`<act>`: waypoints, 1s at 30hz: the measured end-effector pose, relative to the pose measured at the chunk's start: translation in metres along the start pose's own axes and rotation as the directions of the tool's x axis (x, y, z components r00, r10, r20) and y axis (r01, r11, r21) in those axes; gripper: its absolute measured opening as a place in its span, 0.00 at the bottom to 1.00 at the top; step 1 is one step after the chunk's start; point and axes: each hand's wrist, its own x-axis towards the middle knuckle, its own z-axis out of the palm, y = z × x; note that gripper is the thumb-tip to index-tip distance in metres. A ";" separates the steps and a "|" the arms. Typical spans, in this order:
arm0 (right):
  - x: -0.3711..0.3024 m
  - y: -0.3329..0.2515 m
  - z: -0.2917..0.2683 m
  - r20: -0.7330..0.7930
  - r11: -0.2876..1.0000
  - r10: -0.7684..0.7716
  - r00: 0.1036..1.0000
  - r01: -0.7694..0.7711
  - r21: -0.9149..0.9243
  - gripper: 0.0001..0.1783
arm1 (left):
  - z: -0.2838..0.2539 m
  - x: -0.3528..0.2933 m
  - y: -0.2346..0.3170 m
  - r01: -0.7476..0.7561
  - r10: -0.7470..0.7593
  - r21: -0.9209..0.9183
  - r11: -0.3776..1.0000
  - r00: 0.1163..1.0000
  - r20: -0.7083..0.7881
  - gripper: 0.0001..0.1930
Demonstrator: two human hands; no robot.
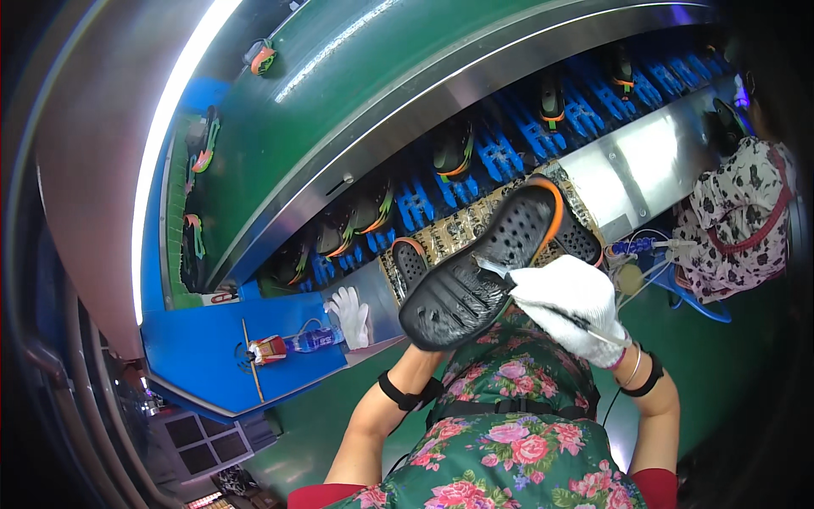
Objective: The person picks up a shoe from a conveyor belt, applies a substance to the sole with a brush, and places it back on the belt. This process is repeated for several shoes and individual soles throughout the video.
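Note:
A black shoe sole (458, 297) with small holes and an orange rim at one end is held up, tilted, in front of me. Behind it, my left hand is hidden; only the wrist (421, 363) shows, at the sole's lower end. My right hand (570, 307), in a white knit glove, is closed round a thin-handled brush. The brush's pale bristles (492, 269) touch the middle of the sole, whose lower part looks wet and shiny. Under the held sole, two more black soles lie on the bench: one sole (410, 261) to its left, another sole (579, 237) to its right.
Beyond the tape-covered bench edge (458, 227), a conveyor with blue racks (500, 157) carries several shoe parts beneath a green metal hood (356, 93). A blue side table (199, 356) at left holds a bottle (315, 339) and a white glove (349, 316). A person in a patterned garment (738, 204) is at right.

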 end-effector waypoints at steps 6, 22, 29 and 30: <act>0.007 -0.018 -0.002 -0.118 0.999 0.033 0.992 -0.032 0.012 0.11 | -0.015 0.003 -0.013 0.004 0.006 -0.032 0.999 0.953 0.302 0.47; 0.042 -0.010 0.005 -0.008 0.904 -0.304 0.953 0.285 -0.317 0.25 | -0.032 0.021 -0.043 -0.011 -0.006 0.052 0.999 0.949 0.314 0.47; 0.041 -0.010 0.004 -0.128 0.957 -0.238 0.963 0.210 -0.200 0.19 | -0.023 0.026 -0.050 -0.028 0.029 -0.010 1.000 0.960 0.279 0.46; 0.041 -0.009 0.002 -0.133 0.957 -0.226 0.965 0.194 -0.216 0.20 | -0.032 0.026 -0.047 -0.043 0.031 0.026 0.999 0.932 0.362 0.46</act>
